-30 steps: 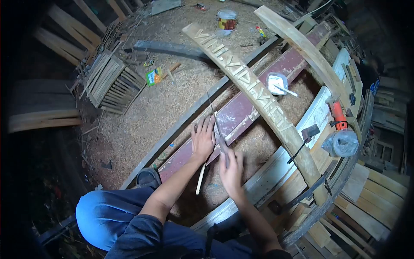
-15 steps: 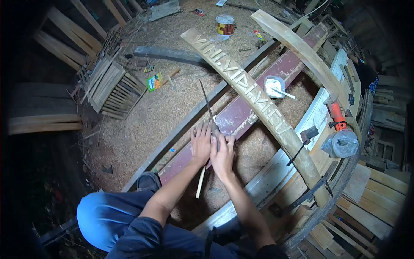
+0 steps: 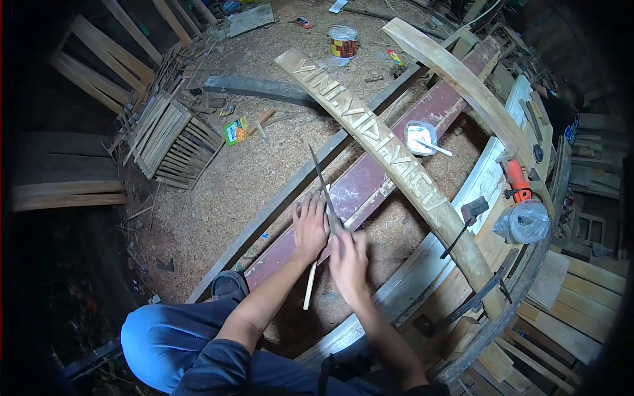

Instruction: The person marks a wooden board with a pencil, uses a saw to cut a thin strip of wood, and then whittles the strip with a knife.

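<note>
My left hand (image 3: 310, 228) presses a thin pale wooden strip (image 3: 309, 287) down on the dark red plank (image 3: 356, 186), fingers stretched forward over it. The strip's free end sticks out toward me below the wrist. In my right hand (image 3: 349, 257), fingers are wrapped round the handle of a handsaw (image 3: 321, 173) with a long, dark, tapering blade. Its blade points away from me and runs close beside my left fingertips. Its teeth are too small to make out, and my hands hide where blade and strip meet.
A curved beam with raised wooden letters (image 3: 380, 137) lies across the plank. Behind it are a tub of white paste (image 3: 421, 137) and another curved beam (image 3: 456, 69). An orange power tool (image 3: 516, 178) and a plastic bag (image 3: 527, 221) lie right. A paint can (image 3: 343, 43) stands on the sawdust.
My right hand has drawn the handsaw back toward me, slightly down and to the right. My left hand and the strip have barely moved.
</note>
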A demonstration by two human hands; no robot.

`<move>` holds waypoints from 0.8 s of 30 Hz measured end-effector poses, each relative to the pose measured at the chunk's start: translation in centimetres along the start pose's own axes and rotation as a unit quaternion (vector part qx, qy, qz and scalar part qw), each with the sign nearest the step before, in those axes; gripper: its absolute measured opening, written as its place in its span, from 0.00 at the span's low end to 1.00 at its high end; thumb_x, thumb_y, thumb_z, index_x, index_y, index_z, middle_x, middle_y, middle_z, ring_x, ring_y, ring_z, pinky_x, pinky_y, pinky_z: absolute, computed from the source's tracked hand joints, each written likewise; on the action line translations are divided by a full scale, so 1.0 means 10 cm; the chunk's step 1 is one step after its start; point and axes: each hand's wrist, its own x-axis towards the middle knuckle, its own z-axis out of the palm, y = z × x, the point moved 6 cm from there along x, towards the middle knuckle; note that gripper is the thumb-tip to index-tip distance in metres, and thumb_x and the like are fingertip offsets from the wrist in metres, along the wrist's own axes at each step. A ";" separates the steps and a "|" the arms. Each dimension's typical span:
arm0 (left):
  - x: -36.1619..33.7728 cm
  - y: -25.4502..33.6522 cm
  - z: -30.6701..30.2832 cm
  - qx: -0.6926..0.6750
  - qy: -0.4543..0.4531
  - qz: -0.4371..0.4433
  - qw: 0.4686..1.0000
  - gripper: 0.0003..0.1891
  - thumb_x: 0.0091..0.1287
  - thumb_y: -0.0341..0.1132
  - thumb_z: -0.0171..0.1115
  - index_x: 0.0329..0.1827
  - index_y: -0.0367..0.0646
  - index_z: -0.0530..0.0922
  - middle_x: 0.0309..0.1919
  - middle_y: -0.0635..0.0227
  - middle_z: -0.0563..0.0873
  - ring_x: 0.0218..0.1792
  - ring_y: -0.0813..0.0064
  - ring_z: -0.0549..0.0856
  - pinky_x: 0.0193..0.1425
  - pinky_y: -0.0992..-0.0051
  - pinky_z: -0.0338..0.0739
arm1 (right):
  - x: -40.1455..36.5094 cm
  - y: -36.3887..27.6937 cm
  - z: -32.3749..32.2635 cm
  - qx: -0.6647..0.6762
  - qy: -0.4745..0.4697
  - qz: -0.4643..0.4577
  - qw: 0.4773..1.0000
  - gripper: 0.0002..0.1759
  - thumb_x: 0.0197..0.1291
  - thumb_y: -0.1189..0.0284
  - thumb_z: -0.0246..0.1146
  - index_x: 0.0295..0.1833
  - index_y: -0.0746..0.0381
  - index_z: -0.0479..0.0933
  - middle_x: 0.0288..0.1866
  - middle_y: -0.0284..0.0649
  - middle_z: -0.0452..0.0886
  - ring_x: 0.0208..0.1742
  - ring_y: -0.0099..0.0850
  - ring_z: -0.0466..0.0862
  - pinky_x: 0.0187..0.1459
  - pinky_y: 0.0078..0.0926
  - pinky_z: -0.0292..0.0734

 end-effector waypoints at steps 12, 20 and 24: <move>-0.02 -0.02 0.03 0.008 -0.024 -0.008 1.000 0.28 0.71 0.36 0.54 0.75 0.43 0.69 0.72 0.59 0.74 0.77 0.58 0.67 0.80 0.46 0.54 | 0.01 -0.01 -0.06 -0.014 0.008 -0.017 1.000 0.19 0.74 0.72 0.60 0.68 0.57 0.78 0.49 0.52 0.72 0.45 0.48 0.82 0.48 0.44 0.79; -0.05 0.01 0.00 0.005 -0.021 -0.011 1.000 0.27 0.73 0.36 0.52 0.76 0.45 0.69 0.72 0.59 0.75 0.76 0.61 0.68 0.80 0.48 0.54 | 0.29 0.08 0.21 0.007 0.021 0.016 1.000 0.14 0.75 0.69 0.59 0.61 0.61 0.78 0.49 0.53 0.73 0.49 0.51 0.80 0.50 0.45 0.78; 0.00 -0.01 0.00 0.001 -0.017 -0.021 1.000 0.26 0.75 0.37 0.51 0.76 0.45 0.69 0.72 0.60 0.75 0.76 0.61 0.68 0.80 0.48 0.54 | -0.01 -0.02 -0.02 -0.007 0.019 -0.002 1.000 0.19 0.74 0.70 0.60 0.68 0.58 0.78 0.47 0.52 0.73 0.46 0.47 0.80 0.49 0.40 0.77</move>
